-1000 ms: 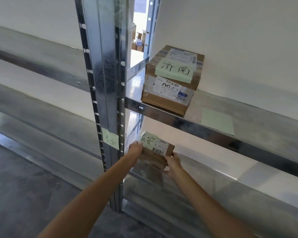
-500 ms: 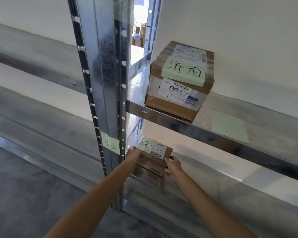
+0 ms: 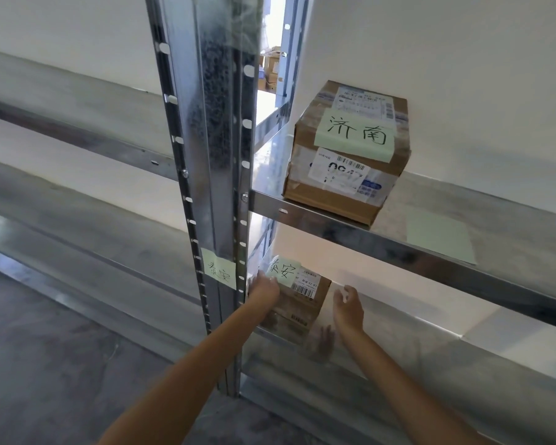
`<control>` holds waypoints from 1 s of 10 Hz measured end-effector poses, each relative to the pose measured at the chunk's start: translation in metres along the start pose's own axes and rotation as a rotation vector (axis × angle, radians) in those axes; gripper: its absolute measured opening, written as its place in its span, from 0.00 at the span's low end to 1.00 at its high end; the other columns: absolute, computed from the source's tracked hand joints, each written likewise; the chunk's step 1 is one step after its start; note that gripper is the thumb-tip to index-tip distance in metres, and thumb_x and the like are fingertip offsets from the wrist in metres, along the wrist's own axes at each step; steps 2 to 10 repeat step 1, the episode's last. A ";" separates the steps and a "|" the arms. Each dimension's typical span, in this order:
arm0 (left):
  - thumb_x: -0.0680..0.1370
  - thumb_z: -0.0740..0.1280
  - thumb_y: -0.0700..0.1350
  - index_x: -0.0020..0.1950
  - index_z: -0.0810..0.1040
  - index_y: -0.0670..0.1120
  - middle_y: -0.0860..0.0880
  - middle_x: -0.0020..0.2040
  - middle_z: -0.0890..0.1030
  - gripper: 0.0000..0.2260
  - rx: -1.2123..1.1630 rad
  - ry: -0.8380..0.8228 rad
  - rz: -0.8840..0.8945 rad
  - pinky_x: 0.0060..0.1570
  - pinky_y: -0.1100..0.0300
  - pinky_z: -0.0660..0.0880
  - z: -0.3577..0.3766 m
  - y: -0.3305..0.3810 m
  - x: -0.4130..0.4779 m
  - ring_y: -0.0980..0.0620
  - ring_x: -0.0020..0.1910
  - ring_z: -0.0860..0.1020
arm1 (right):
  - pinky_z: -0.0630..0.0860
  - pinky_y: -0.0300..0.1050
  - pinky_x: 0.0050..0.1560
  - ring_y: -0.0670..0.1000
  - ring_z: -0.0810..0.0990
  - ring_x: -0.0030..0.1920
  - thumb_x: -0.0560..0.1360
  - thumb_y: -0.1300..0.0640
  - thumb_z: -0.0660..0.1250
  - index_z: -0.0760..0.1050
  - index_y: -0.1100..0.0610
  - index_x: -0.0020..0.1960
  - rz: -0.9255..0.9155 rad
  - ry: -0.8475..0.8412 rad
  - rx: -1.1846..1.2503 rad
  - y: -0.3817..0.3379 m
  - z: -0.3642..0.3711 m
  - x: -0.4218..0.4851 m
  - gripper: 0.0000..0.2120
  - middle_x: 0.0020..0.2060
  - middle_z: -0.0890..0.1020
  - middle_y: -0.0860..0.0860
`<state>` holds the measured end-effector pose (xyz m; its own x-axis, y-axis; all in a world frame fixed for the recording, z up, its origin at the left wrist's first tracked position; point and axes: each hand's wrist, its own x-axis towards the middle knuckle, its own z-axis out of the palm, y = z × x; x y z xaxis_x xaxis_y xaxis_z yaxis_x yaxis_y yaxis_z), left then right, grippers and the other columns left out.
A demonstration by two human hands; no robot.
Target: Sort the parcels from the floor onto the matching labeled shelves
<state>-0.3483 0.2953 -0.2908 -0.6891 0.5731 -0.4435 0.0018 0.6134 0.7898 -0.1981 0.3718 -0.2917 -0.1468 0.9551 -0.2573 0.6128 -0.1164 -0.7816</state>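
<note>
My left hand grips the small parcel at the left end of the lower shelf; my right hand hovers beside it, loosely curled and empty.

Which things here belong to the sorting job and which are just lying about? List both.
Job: small parcel marked 泰安; left hand touching it; right hand beside it; 泰安 note on the upright; larger parcel marked 济南.
Lying about: blank green sheet on upper shelf; distant cartons.
</note>
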 end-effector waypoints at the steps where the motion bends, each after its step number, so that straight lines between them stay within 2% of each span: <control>1: 0.81 0.57 0.44 0.68 0.64 0.40 0.39 0.64 0.71 0.16 0.012 0.066 0.103 0.63 0.47 0.73 0.004 0.007 -0.008 0.41 0.63 0.71 | 0.63 0.53 0.70 0.59 0.67 0.70 0.81 0.52 0.54 0.63 0.58 0.71 -0.100 0.045 -0.020 -0.004 -0.010 -0.003 0.20 0.71 0.68 0.57; 10: 0.81 0.57 0.44 0.68 0.64 0.40 0.39 0.64 0.71 0.16 0.012 0.066 0.103 0.63 0.47 0.73 0.004 0.007 -0.008 0.41 0.63 0.71 | 0.63 0.53 0.70 0.59 0.67 0.70 0.81 0.52 0.54 0.63 0.58 0.71 -0.100 0.045 -0.020 -0.004 -0.010 -0.003 0.20 0.71 0.68 0.57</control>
